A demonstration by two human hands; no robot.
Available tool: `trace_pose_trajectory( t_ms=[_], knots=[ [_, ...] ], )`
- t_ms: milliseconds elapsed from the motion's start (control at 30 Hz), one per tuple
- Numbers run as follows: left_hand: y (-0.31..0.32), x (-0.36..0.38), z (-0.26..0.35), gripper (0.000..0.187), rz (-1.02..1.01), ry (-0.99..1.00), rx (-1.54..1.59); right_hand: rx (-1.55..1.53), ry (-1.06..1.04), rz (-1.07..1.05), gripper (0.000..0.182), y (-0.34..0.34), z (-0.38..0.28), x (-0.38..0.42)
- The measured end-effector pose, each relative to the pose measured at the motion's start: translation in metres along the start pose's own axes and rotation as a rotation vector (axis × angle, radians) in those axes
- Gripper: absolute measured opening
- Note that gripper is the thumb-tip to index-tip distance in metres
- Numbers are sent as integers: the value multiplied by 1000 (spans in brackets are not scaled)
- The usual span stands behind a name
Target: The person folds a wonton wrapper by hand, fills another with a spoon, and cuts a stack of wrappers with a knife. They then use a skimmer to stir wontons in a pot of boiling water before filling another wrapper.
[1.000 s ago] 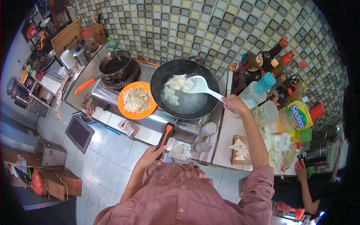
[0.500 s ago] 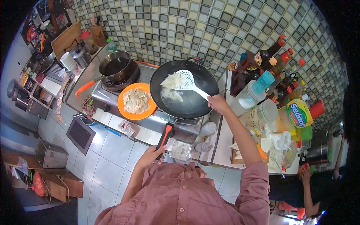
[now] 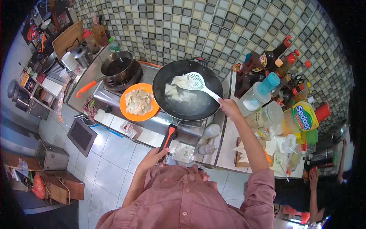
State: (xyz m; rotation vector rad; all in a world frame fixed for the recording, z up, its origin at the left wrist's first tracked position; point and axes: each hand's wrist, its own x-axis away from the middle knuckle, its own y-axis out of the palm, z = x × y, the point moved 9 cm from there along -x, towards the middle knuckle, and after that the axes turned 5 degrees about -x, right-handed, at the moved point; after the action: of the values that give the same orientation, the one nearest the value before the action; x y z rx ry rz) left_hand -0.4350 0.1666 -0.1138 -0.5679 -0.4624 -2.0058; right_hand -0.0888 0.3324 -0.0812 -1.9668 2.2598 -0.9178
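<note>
A black wok (image 3: 183, 110) sits on the stove, with cloudy liquid and pale dumplings (image 3: 172, 91) in it. My right hand (image 3: 230, 108) is closed round the handle of a white slotted ladle (image 3: 197, 81), whose head is in the wok with a pale piece at its left edge. My left hand (image 3: 154, 157) grips the wok's black and orange handle (image 3: 166, 141) near its lower end. Left of the wok, an orange plate (image 3: 124, 108) holds a heap of pale dumplings.
A saucepan (image 3: 117, 65) with dark liquid stands on the left burner. Bottles (image 3: 268, 57), clear jars (image 3: 271, 113) and a yellow Sedaap pack (image 3: 304, 116) crowd the right counter. Another person's hand (image 3: 313, 175) is at the far right.
My right hand and the ladle have moved a little to the right. The dumplings in the wok have shifted and spread apart. My left hand stays on the handle.
</note>
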Motion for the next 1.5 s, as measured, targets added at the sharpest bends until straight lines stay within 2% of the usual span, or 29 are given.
trace_pose_trajectory(
  t_ms=[67, 100, 167, 500, 700, 767, 867, 967, 1067, 1300, 1500],
  knots=[
    [0, -1, -2, 36, 2, -12, 3, 253, -46, 115, 46, -14, -13, 10],
    [0, -1, -3, 36, 4, -24, 4, 253, -45, 114, 46, -16, -15, 12],
    [0, 0, -3, 36, 4, -25, 19, 437, -243, 162, 47, -22, -35, 19],
    [-1, -2, -6, 33, 0, -25, 34, 497, -237, 181, 46, -35, -35, 35],
    [-1, -2, -4, 36, -10, -7, 18, 648, -218, 316, 41, -52, -37, 39],
    [0, -2, -2, 34, -19, -4, 25, 761, -327, 449, 39, -56, -52, 53],
    [0, -2, -3, 32, -29, -5, 32, 918, -374, 566, 37, -52, -84, 86],
    [0, -3, -4, 32, -38, -3, 32, 1037, -405, 601, 36, -48, -101, 101],
    [0, -4, -5, 33, -42, -3, 27, 1136, -409, 627, 36, -45, -110, 108],
    [-1, -4, -5, 33, -37, 1, 19, 1158, -388, 574, 35, -34, -112, 118],
    [0, -2, -2, 34, -35, -1, 13, 1118, -219, 453, 29, -33, -112, 128]
  ],
)
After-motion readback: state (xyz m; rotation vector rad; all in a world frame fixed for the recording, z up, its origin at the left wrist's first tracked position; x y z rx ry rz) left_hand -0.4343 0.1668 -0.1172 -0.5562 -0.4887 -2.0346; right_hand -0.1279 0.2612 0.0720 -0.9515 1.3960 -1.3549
